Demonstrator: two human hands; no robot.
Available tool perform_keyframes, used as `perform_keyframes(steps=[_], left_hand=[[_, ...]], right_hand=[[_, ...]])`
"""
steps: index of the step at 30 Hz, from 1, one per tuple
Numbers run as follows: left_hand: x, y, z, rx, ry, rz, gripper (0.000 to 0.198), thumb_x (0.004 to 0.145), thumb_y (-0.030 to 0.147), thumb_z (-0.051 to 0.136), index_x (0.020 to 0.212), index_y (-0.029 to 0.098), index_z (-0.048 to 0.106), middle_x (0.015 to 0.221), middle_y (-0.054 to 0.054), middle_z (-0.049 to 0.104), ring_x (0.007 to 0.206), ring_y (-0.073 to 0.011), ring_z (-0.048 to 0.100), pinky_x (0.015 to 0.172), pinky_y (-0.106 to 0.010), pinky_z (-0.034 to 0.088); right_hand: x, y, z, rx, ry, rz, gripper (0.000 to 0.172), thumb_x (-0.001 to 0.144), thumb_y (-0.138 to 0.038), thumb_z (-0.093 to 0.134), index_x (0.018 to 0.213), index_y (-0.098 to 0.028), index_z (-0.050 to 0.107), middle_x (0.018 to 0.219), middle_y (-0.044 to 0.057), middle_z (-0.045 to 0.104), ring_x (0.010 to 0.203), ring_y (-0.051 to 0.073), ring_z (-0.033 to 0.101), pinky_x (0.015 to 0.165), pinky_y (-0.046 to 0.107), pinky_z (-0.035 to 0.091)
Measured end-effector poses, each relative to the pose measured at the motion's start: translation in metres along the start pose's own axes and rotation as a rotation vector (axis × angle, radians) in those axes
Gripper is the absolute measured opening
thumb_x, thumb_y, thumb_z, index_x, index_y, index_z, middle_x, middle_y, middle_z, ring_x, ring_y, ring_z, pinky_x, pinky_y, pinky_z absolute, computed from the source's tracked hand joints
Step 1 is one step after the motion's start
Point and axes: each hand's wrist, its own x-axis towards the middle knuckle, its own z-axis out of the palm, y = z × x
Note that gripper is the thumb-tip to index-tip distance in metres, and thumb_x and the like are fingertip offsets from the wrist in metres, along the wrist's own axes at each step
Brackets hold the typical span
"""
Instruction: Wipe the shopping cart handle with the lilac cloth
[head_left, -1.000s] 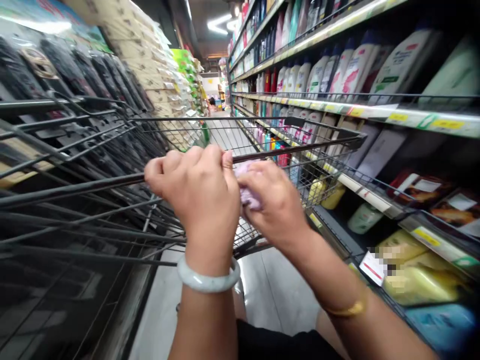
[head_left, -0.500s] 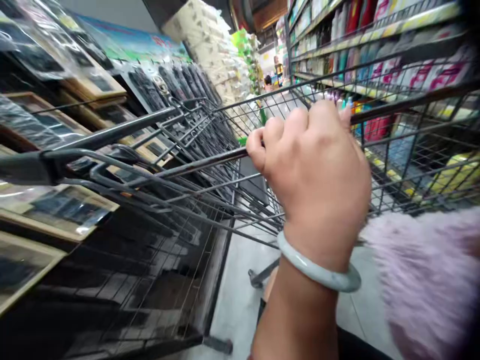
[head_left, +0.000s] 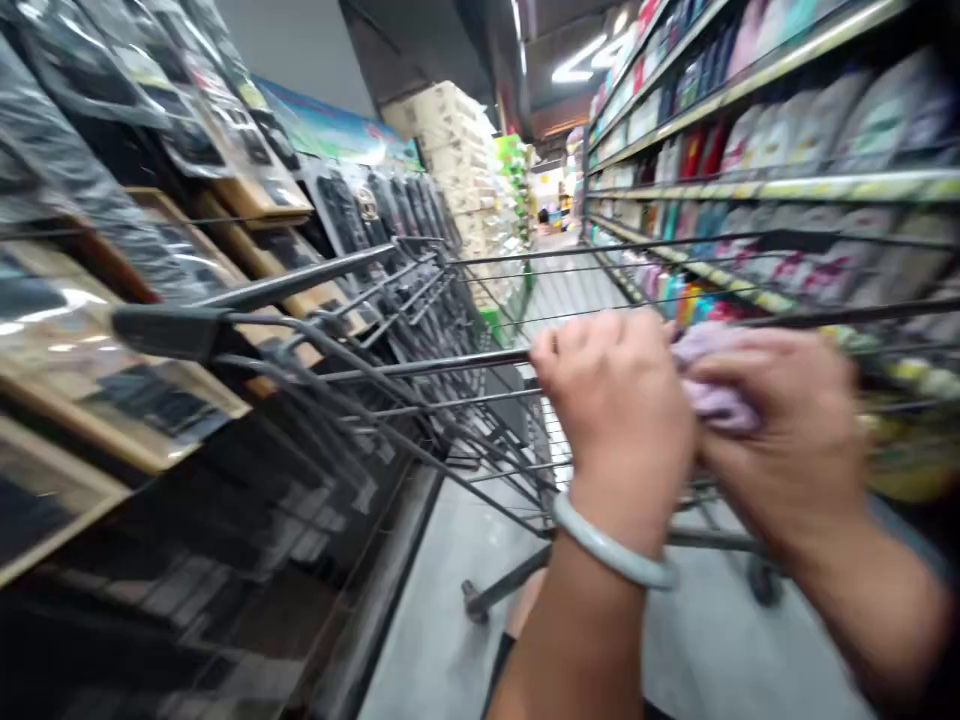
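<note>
My left hand [head_left: 619, 400], a pale bangle [head_left: 607, 545] on its wrist, is wrapped over the dark metal bar of a shopping cart [head_left: 420, 367]. Right beside it, my right hand [head_left: 799, 430] grips a bunched, fuzzy lilac cloth [head_left: 716, 385] at the same bar. The two hands touch or nearly touch; motion blurs the right one. Part of the bar is hidden behind the hands and cloth. Below, the cart's wire basket and a caster [head_left: 474, 602] show.
On the left, wooden-framed display cases [head_left: 187, 400] stand close beside the cart, with dark packaged goods [head_left: 390, 205] hanging beyond. Shelves of bottles [head_left: 750, 190] line the right. A tall stack of pale packages [head_left: 457, 170] rises ahead along the tiled aisle floor [head_left: 427, 600].
My right hand has come in from the right with the lilac cloth, now bunched beside my left hand. The left keeps its hold on the bar. The view has levelled and tilted up.
</note>
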Motion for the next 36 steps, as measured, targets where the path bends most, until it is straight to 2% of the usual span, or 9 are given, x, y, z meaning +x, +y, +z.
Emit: perform_keyframes(steps=[4,8,10,13,16,21,23,28,36], left_hand=[[0.002,-0.003,0.006,-0.034,0.022,0.038,0.024,0.101,0.034,0.050,0.086,0.026,0.067,0.086,-0.003,0.070,0.094,-0.0251,0.055,0.097,-0.048,0.031],[0.003,-0.004,0.005,-0.053,0.034,0.063,0.023,0.101,0.031,0.049,0.088,0.027,0.068,0.085,-0.004,0.070,0.092,-0.0257,0.052,0.095,-0.047,0.029],[0.003,-0.004,0.005,-0.052,0.048,0.061,0.024,0.101,0.031,0.049,0.086,0.027,0.067,0.084,-0.004,0.068,0.091,-0.0258,0.051,0.094,-0.046,0.029],[0.004,-0.003,0.007,-0.044,0.054,0.054,0.024,0.100,0.030,0.048,0.085,0.026,0.066,0.083,-0.003,0.068,0.090,-0.0261,0.050,0.095,-0.047,0.028],[0.005,-0.004,0.010,-0.045,0.056,0.050,0.024,0.100,0.029,0.047,0.087,0.026,0.067,0.085,-0.003,0.068,0.089,-0.0262,0.049,0.096,-0.048,0.027],[0.007,-0.002,0.017,-0.034,0.077,0.064,0.027,0.101,0.027,0.044,0.088,0.027,0.067,0.083,-0.003,0.066,0.088,-0.0259,0.048,0.094,-0.047,0.026],[0.008,0.000,0.021,-0.023,0.079,0.063,0.028,0.101,0.028,0.043,0.089,0.028,0.068,0.082,-0.003,0.066,0.088,-0.0259,0.048,0.094,-0.047,0.025],[0.013,0.001,0.029,0.024,0.055,0.070,0.031,0.103,0.033,0.041,0.087,0.026,0.067,0.080,-0.004,0.064,0.087,-0.0262,0.048,0.092,-0.047,0.026],[0.027,0.009,0.027,0.134,-0.117,0.110,0.036,0.102,0.037,0.034,0.092,0.026,0.067,0.089,-0.008,0.068,0.090,-0.0283,0.050,0.086,-0.047,0.026]], right_hand=[[-0.019,0.045,-0.030,-0.269,-0.006,-0.376,0.019,0.082,-0.021,0.071,0.099,-0.030,0.068,0.113,0.005,0.059,0.106,0.024,0.062,0.088,0.046,0.057],[-0.013,0.040,-0.026,-0.235,0.190,-0.076,0.017,0.084,-0.023,0.072,0.096,-0.026,0.062,0.106,0.005,0.057,0.109,0.023,0.060,0.094,0.045,0.056],[-0.014,0.026,-0.019,-0.224,0.219,-0.032,0.015,0.085,-0.022,0.069,0.097,-0.026,0.061,0.107,0.006,0.057,0.111,0.023,0.059,0.095,0.045,0.055],[-0.024,0.020,-0.015,-0.246,0.005,-0.229,0.023,0.084,-0.014,0.065,0.103,-0.027,0.063,0.113,0.006,0.058,0.106,0.023,0.060,0.091,0.042,0.056],[-0.026,0.039,-0.030,-0.261,-0.133,-0.345,0.026,0.083,-0.012,0.066,0.104,-0.027,0.064,0.112,0.006,0.060,0.103,0.022,0.060,0.087,0.039,0.057],[-0.010,0.069,-0.053,-0.265,0.229,0.068,0.013,0.081,-0.016,0.069,0.089,-0.024,0.062,0.103,0.005,0.058,0.107,0.023,0.059,0.095,0.044,0.054],[-0.014,0.063,-0.046,-0.260,0.184,0.104,0.013,0.081,-0.016,0.067,0.090,-0.024,0.063,0.106,0.006,0.058,0.109,0.024,0.059,0.096,0.044,0.054],[-0.030,0.051,-0.027,-0.240,-0.139,-0.092,0.030,0.076,-0.012,0.067,0.102,-0.027,0.068,0.117,0.007,0.060,0.106,0.023,0.059,0.093,0.040,0.055],[-0.026,0.107,-0.041,-0.174,0.204,0.493,0.017,0.075,-0.009,0.063,0.088,-0.021,0.062,0.109,0.006,0.058,0.105,0.020,0.060,0.100,0.038,0.052]])
